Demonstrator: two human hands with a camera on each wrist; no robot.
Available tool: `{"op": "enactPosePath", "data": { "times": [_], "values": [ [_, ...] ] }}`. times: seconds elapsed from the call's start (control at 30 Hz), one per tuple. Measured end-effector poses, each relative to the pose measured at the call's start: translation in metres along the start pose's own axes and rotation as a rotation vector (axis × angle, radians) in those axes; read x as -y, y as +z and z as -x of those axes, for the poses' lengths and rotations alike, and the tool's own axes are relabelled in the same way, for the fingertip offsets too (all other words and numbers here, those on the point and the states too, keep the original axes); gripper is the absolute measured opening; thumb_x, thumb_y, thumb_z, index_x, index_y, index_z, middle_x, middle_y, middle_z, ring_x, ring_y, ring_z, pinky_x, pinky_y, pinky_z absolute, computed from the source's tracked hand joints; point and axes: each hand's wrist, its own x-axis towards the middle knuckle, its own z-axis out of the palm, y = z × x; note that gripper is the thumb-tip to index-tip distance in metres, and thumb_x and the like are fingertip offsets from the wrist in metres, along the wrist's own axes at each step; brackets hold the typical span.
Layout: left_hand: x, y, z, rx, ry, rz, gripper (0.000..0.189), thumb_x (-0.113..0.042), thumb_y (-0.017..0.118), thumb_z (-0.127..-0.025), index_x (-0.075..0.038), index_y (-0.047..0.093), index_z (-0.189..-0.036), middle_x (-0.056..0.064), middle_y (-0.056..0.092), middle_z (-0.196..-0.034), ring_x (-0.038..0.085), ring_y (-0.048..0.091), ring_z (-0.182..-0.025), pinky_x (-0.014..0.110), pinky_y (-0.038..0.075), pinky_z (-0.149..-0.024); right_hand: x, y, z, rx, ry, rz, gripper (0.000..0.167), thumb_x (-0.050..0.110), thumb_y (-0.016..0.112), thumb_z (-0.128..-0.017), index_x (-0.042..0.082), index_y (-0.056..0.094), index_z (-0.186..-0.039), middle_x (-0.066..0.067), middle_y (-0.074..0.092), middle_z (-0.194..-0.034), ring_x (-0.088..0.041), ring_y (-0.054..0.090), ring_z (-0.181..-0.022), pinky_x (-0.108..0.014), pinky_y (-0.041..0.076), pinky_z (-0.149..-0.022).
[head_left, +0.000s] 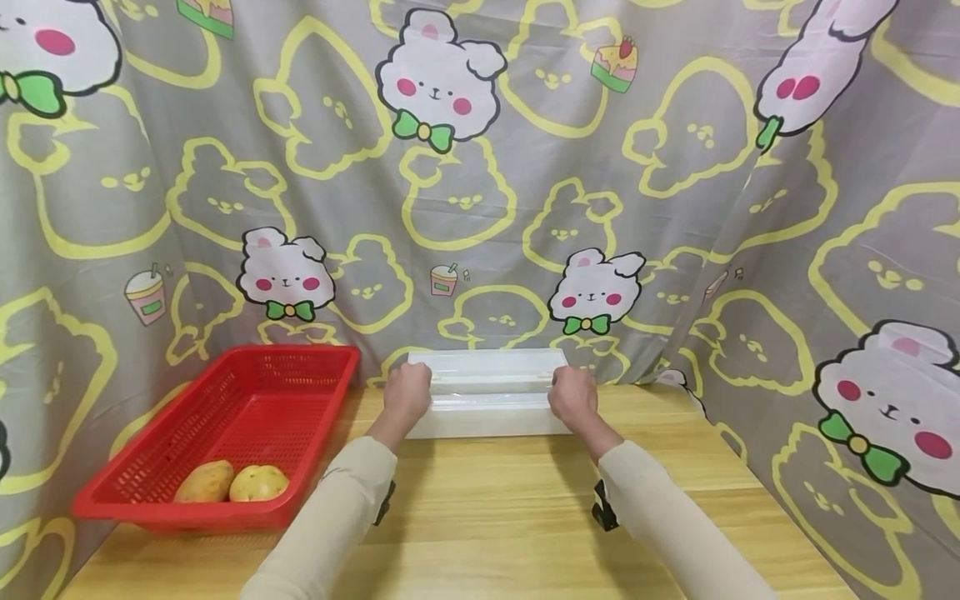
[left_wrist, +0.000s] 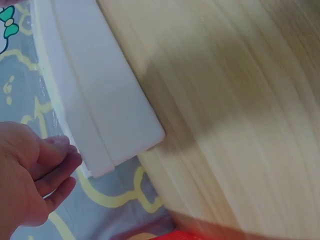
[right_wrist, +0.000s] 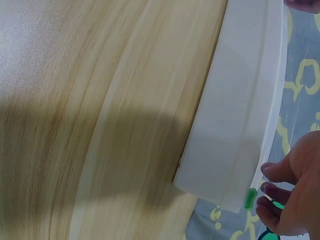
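Observation:
A long white cling film dispenser [head_left: 487,423] lies at the back of the table, its raised lid [head_left: 487,360] leaning towards the curtain. Clear cling film [head_left: 491,401] stretches across its top between both hands. At the dispenser's left end, my left hand [head_left: 408,392] pinches the film's edge between thumb and curled fingers. My right hand [head_left: 575,392] pinches the film at the other end, beside a small green piece [right_wrist: 250,198] in the right wrist view. The film is hard to see where the fingers meet it.
A red plastic basket [head_left: 330,425] stands on the left of the wooden table [head_left: 495,517], with two potatoes, one brownish [head_left: 205,482] and one paler [head_left: 258,483], at its near end. A grey patterned curtain [head_left: 465,208] closes off the back and sides.

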Motion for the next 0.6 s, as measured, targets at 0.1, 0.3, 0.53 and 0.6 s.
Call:
{"op": "enactPosePath", "data": {
  "times": [0.1,0.3,0.53,0.6],
  "values": [
    [0.001,-0.002,-0.003,-0.005,0.022,-0.031,0.026,0.01,0.055,-0.08,-0.008,0.057,-0.062,0.014,0.07,-0.073,0.039,0.071,-0.078,0.049,0.058,-0.071,0.0,0.0,-0.002,0.021,0.015,-0.023,0.023,-0.006,0.051,-0.076,0.006,0.07,-0.075,-0.011,0.073,-0.078,-0.033,0.067,-0.077,-0.047,0.054,-0.079],
    [0.001,-0.005,-0.009,0.007,0.045,-0.049,0.024,0.01,0.057,-0.081,-0.007,0.059,-0.065,0.012,0.069,-0.072,0.037,0.071,-0.079,0.048,0.057,-0.075,-0.004,-0.001,-0.007,0.077,0.063,-0.101,0.03,-0.006,0.05,-0.083,0.002,0.074,-0.099,-0.019,0.074,-0.105,-0.037,0.07,-0.096,-0.045,0.059,-0.076],
    [0.004,-0.008,-0.015,-0.015,0.042,-0.024,0.032,0.012,0.058,-0.074,-0.01,0.046,-0.056,0.005,0.055,-0.056,0.03,0.064,-0.065,0.046,0.055,-0.065,-0.007,-0.003,-0.014,0.087,0.074,-0.112,0.027,-0.004,0.052,-0.083,-0.003,0.07,-0.102,-0.024,0.072,-0.104,-0.041,0.069,-0.098,-0.046,0.059,-0.075],
    [0.005,-0.01,-0.016,-0.03,0.048,-0.031,0.032,0.011,0.059,-0.073,-0.011,0.046,-0.055,0.005,0.055,-0.056,0.03,0.063,-0.063,0.046,0.054,-0.064,-0.006,-0.003,-0.016,0.067,0.071,-0.089,0.02,-0.003,0.053,-0.082,-0.003,0.068,-0.095,-0.023,0.071,-0.096,-0.04,0.069,-0.092,-0.046,0.059,-0.071]
  ]
}}
